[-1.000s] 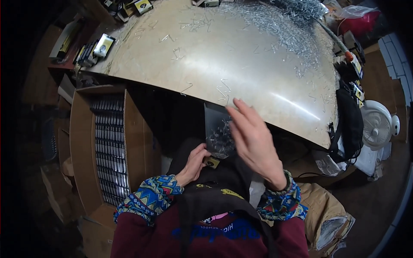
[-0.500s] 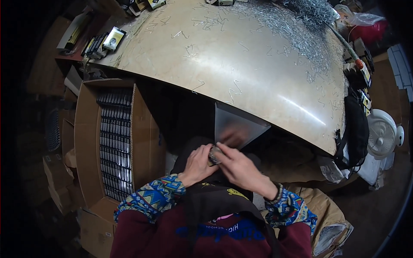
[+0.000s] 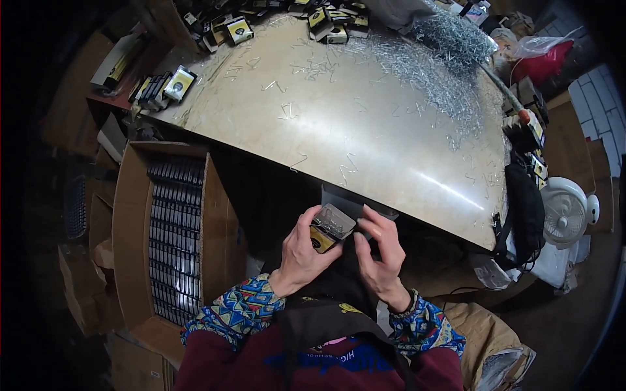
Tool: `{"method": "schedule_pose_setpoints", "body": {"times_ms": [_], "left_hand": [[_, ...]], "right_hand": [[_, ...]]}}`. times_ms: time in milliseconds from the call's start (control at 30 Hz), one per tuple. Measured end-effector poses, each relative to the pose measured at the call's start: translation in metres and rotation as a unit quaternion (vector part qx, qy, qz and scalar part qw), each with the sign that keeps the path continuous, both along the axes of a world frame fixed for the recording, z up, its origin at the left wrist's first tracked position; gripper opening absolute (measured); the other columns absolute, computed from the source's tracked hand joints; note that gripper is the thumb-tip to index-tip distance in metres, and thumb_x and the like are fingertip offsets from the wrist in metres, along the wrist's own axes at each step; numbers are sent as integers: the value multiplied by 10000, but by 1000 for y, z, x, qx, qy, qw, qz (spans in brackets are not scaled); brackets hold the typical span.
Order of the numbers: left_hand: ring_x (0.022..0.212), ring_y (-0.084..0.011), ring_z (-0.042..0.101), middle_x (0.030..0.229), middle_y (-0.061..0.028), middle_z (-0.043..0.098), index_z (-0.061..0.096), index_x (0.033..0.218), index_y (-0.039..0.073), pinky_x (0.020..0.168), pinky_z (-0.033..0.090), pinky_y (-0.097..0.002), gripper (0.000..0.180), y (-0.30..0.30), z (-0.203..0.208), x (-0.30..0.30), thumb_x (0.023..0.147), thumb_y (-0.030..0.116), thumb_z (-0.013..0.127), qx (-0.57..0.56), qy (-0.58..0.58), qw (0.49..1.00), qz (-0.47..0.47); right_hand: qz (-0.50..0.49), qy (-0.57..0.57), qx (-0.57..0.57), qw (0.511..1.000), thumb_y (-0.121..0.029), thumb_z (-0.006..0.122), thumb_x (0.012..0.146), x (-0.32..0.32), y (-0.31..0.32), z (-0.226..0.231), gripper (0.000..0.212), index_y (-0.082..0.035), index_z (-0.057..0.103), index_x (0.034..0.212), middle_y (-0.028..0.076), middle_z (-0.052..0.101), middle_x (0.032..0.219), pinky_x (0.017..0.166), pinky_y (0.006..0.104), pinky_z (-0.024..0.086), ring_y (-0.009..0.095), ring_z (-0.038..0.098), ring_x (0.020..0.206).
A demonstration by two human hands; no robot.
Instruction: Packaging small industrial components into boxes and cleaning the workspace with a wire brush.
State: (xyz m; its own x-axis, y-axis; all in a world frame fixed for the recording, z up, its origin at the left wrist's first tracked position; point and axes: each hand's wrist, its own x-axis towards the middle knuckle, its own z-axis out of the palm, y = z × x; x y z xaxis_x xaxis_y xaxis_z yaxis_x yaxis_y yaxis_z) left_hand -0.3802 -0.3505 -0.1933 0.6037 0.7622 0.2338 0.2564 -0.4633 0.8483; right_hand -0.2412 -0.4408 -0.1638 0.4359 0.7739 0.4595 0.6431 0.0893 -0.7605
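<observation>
My left hand (image 3: 305, 254) grips a small black-and-yellow box (image 3: 322, 241) with a clear plastic part at its upper end, through which thin metal wire pieces show. Its fingers wrap the box's left side, thumb underneath. Just right of the box is my right hand (image 3: 383, 251), fingers spread and curved, with nothing visible in them. Its fingertips come close to the box's right edge; whether they touch I cannot tell. Both hands are over my lap, in front of the table (image 3: 261, 140). Loose bent wire hooks (image 3: 349, 168) lie near the table's front edge.
A big heap of wire hooks (image 3: 450, 72) covers the table's far right. Small yellow-and-black boxes (image 3: 240, 30) lie along the back and left. An open carton (image 3: 207, 221) with rows of packed boxes stands left. A white fan (image 3: 564, 218) and black bag (image 3: 523, 208) are right.
My right hand has drawn back from the box and its fingers have spread. The box, mostly covered before, now faces up in my left hand. The view has shifted, showing more of the table's back.
</observation>
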Motion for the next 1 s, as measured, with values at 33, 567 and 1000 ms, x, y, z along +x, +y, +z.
{"method": "schedule_pose_setpoints", "body": {"times_ms": [33,567,1000], "left_hand": [[969,-383,636,1120,-209,594,358,1358,15,796,538,-415,833,1,1,3,677,126,824,1,-5,1000,-2],[988,-359,653,1125,-196,618,272,1429,-17,818,550,-389,923,12,11,20,718,190,822,65,-36,997,-15],[984,-388,644,1166,-212,581,317,1378,43,792,551,-399,829,16,18,29,715,131,807,76,-65,995,-12]], "right_hand": [[-2,-5,1,1000,7,699,797,1,0,2,363,25,630,1152,224,577,1283,920,364,488,314,598,1106],[-7,-53,-11,998,-66,761,736,6,22,17,245,-26,711,973,215,545,1324,913,391,472,366,509,1187],[12,11,-15,1000,-2,723,799,9,20,8,283,12,700,1081,218,598,1260,883,321,513,290,642,1049]]}}
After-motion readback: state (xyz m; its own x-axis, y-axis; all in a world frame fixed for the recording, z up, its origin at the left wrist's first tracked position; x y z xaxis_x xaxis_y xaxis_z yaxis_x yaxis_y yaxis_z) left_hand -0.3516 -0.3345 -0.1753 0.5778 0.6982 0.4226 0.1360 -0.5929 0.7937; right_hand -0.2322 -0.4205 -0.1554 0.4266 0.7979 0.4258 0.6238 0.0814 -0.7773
